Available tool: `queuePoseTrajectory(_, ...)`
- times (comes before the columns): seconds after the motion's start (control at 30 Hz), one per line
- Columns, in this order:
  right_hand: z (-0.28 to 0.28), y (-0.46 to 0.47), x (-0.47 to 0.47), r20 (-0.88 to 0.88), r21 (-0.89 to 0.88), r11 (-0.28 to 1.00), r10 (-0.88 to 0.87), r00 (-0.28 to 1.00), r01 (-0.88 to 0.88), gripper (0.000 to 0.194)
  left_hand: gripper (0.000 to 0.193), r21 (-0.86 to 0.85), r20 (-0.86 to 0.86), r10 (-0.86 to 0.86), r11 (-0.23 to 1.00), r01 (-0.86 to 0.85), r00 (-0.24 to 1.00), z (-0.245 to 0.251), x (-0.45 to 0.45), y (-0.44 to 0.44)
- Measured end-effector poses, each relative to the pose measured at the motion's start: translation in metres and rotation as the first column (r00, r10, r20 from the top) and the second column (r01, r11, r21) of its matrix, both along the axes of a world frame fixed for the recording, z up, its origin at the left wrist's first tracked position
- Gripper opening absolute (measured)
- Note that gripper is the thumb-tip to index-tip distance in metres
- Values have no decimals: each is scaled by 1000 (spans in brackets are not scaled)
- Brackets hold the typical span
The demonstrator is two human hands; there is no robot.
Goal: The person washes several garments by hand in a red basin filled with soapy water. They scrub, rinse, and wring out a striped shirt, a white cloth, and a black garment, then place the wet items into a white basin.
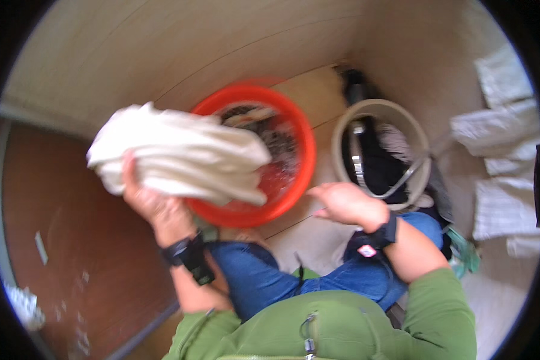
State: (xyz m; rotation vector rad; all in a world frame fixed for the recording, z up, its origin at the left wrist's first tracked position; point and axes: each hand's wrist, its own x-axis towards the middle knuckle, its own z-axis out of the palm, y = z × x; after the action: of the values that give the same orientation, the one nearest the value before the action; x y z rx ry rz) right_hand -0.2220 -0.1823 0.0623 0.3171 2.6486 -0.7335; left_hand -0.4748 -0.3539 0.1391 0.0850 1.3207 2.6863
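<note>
A bunched white cloth [180,153] is gripped by my left hand [150,198], its folds reaching over the left side of a red plastic basin [308,148]. Water with suds and some dark and patterned fabric [252,118] show in the basin. What the far side of the cloth looks like is hidden. My right hand [348,202] is in the air between the basin and a beige bucket [425,180], with nothing seen in it; its fingers are blurred and partly turned from view.
Dark clothes [382,157] fill the bucket, and a metal shower hose [398,186] lies over them. White cloths [499,207] hang along the right wall. A brown door [85,234] is at the left, and a green plastic bag [463,252] sits by my knee.
</note>
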Motion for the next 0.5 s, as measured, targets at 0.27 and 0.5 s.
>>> queuePoseTrajectory(0.27,-11,2,-6,40,-10,999,-39,998,39,39,57,66,208,-155,987,144,966,-7,-19,-2)
queuePoseTrajectory(0.5,-18,-5,-10,8,-26,999,-41,999,41,38,54,81,109,-219,974,211,970,-19,-24,-6)
